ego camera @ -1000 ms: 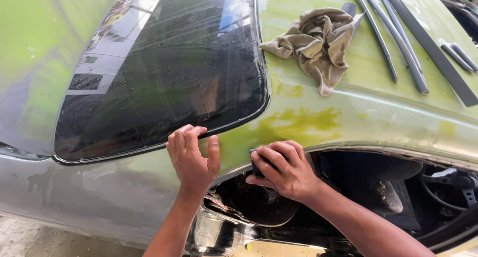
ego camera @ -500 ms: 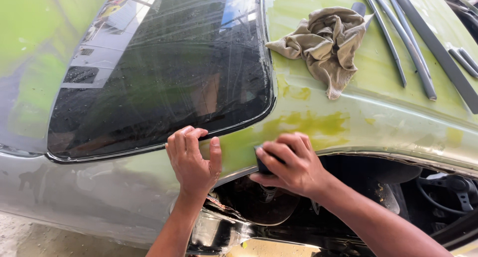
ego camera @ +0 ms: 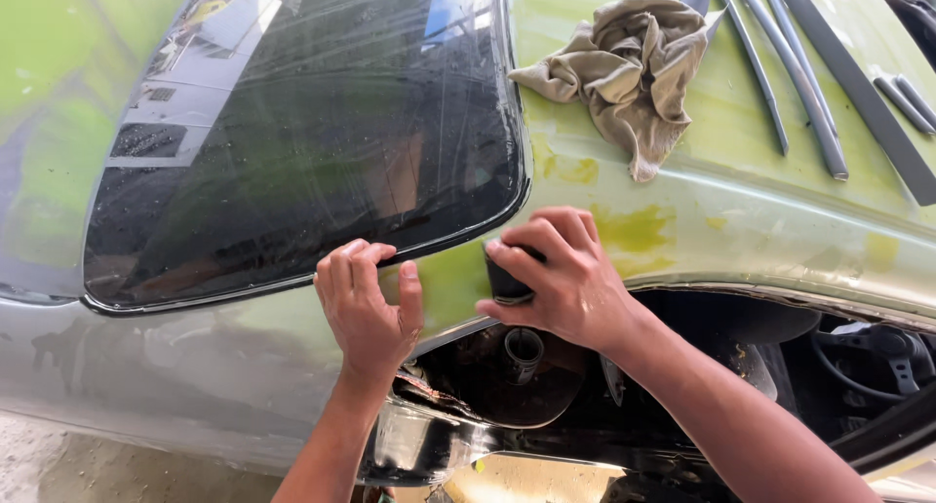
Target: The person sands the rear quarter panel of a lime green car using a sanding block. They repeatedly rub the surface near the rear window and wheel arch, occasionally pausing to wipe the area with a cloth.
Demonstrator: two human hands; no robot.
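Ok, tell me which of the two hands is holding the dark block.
The right hand holds the dark block against the green car body; the left hand rests empty beside the window edge.

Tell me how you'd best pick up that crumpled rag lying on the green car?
Pinch the rag at its bunched-up middle, coming straight down from above. It lies loose on the green car body, and the raised folds there probably give fingers something to catch; the flat edges would be harder.

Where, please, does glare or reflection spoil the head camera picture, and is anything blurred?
Head view: bright daylight; the dark curved car window mirrors sky and buildings, hiding the interior; sheen washes the green car body panel at upper left; both hands, left hand and right hand, and the crumpled beige cloth look sharp; the opening below lies in deep shadow.
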